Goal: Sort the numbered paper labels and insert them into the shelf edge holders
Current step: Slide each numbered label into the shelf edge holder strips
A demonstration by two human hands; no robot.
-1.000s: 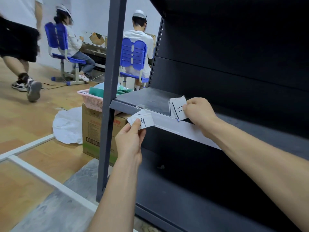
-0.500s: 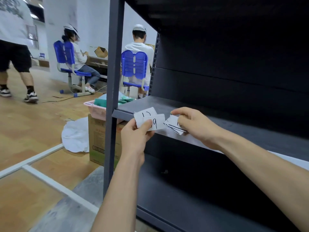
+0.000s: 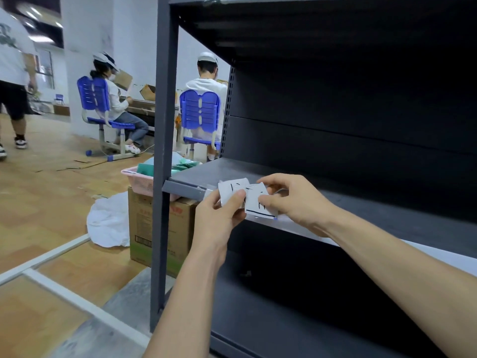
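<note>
Your left hand [image 3: 219, 215] and right hand [image 3: 296, 200] meet in front of the near left end of the middle shelf [image 3: 387, 210]. Each hand pinches a paper label. Your left thumb presses the left label [image 3: 231, 187] against your curled fingers, and your right thumb and forefinger clamp the right label [image 3: 255, 205]. The two labels overlap in the middle, just above the pale edge strip [image 3: 426, 254]. Both carry black pen strokes, too blurred to read as numbers. The grey post [image 3: 164, 151] stands just left of your hands. Beyond it, a pink basket [image 3: 136, 177] sits on a carton [image 3: 154, 228], with a white bag [image 3: 108, 223] on the floor at its left. Far back, two people sit on blue chairs [image 3: 200, 112] and a third stands at the far left.
</note>
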